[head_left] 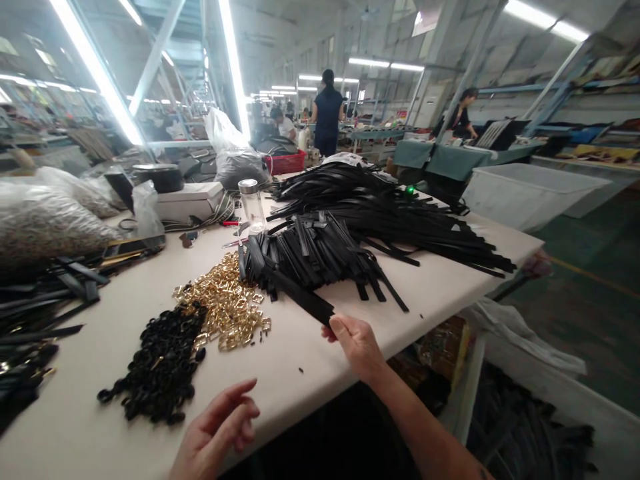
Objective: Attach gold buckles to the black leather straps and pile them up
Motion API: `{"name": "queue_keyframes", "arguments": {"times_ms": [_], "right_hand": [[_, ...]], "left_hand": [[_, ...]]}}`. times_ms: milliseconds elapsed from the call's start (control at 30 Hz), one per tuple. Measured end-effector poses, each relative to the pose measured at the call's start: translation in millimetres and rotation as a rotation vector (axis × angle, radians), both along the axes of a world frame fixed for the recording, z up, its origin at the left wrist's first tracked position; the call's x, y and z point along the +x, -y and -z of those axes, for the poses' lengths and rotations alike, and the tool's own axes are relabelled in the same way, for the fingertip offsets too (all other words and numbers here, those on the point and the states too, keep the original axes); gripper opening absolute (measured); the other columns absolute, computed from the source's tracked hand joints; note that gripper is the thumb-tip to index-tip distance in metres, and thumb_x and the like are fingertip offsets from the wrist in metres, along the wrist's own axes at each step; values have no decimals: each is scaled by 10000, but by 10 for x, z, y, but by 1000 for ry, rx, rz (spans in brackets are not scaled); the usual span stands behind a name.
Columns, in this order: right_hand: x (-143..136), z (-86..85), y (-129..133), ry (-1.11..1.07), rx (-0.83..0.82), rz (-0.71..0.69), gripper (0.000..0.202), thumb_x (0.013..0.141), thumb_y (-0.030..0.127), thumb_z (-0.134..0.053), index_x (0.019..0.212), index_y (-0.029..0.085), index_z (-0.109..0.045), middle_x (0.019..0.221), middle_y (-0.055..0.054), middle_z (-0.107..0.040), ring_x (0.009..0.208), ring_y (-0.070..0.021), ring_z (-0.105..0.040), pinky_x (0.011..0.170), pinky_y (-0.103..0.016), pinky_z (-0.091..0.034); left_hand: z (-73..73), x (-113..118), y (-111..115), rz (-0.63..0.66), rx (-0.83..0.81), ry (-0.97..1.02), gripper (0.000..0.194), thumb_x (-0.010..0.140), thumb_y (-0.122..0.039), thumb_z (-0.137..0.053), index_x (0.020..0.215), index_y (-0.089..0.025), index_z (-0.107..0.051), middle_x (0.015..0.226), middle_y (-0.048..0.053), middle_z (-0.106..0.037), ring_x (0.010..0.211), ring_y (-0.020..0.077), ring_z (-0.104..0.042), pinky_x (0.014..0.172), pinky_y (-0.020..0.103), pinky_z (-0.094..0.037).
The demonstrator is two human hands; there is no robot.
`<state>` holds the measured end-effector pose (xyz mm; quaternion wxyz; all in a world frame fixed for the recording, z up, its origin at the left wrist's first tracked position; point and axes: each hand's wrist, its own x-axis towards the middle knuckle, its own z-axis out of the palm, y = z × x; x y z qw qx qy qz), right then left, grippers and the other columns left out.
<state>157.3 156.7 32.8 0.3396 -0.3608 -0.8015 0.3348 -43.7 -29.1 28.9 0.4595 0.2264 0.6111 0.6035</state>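
Note:
My right hand (353,340) pinches the near end of a black strap (305,297) between thumb and fingers, over the table's front edge. The strap's far end reaches back into a pile of short black straps (320,253). My left hand (220,427) is at the front edge with its fingers apart and bent, holding nothing. Beyond it lies a heap of small black rings (163,363), touching a heap of gold buckles (225,307).
Long black straps (390,207) cover the back right of the table (280,400). A glass bottle (251,207) stands behind the short straps. Plastic bags (45,217) and more straps are at left. Bins (535,193) stand at right; people work farther back.

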Motion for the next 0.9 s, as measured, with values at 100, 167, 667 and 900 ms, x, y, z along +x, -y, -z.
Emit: {"name": "queue_keyframes", "arguments": {"times_ms": [100,167,667,900], "right_hand": [[63,-35,385,-215,-405,-195,540,1047,527,-412,765,137,-656,719,-56,-668,649,-157,-618,619,-237,-502],[109,-33,571,-224,-546,-268,572,1019,575,-448,719,134,-654,680,-51,-650,616,-148,-593,598,-231,-484],[267,-43,786,130,-259,-317,352,1040,369,-428,910,173,-690,862,-56,-699,792,-210,-647,735,-309,-503],[-154,-92,986,31,93,-259,260,1007,363,-559,1178,181,-631,1046,-84,-700,932,-245,-652,840,-360,-508]], "left_hand": [[-21,37,-99,-70,43,130,608,678,-522,-818,1170,-187,-693,848,86,-712,599,140,-602,510,219,-472],[-32,24,-143,-121,63,217,625,650,-507,-841,1149,-165,-682,825,82,-705,599,139,-611,514,217,-488],[2,-111,-83,-259,-48,324,459,505,-357,-917,827,-137,-676,533,-8,-617,478,109,-585,431,159,-461],[36,156,-66,-144,-56,383,383,593,-324,-880,844,-153,-647,596,-23,-625,487,96,-582,460,165,-477]]}}
